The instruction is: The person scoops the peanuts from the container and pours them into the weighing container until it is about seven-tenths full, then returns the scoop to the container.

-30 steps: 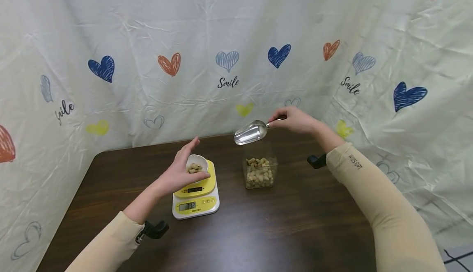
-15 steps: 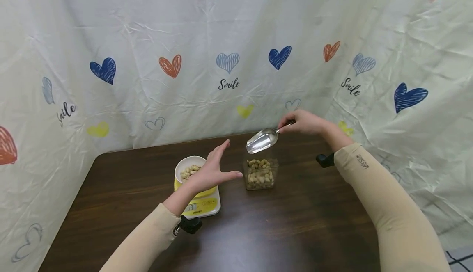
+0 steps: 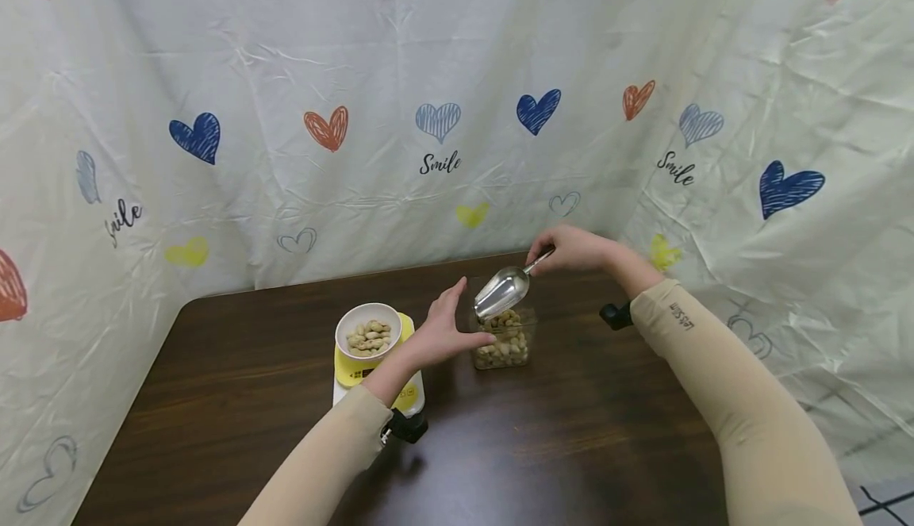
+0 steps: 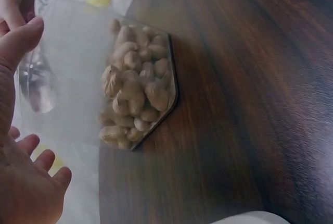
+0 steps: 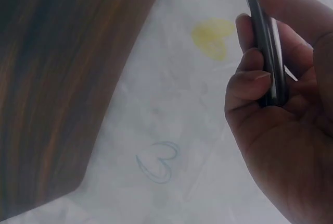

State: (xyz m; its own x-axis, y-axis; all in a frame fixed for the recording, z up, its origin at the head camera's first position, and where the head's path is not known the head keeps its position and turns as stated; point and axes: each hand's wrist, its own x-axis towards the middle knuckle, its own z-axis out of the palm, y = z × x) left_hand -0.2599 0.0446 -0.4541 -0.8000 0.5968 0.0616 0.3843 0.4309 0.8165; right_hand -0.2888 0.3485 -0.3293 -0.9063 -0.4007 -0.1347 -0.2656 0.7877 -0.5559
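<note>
My right hand (image 3: 571, 248) grips the handle of a metal scoop (image 3: 504, 291), its bowl tilted down at the mouth of a clear container (image 3: 530, 328). Peanuts in their shells (image 4: 135, 73) lie inside that container. Beside its left side my left hand (image 3: 446, 334) is spread, thumb apart from the fingers, holding nothing; whether the thumb touches the wall I cannot tell. A white bowl (image 3: 343, 328) with some peanuts (image 3: 370, 337) stands on a yellow and white kitchen scale (image 3: 344, 371). My left forearm hides the scale's display. In the right wrist view the scoop handle (image 5: 270, 52) lies across the curled fingers.
The dark wooden table (image 3: 236, 399) reaches back to a white curtain (image 3: 385, 50) printed with hearts. A black wrist strap device (image 3: 408, 426) is on the left wrist, another black device (image 3: 616, 316) on the right.
My left hand has moved right, from around the bowl on the scale to beside the clear container. The scoop first shifted right, then came down to the container with its bowl tipped lower.
</note>
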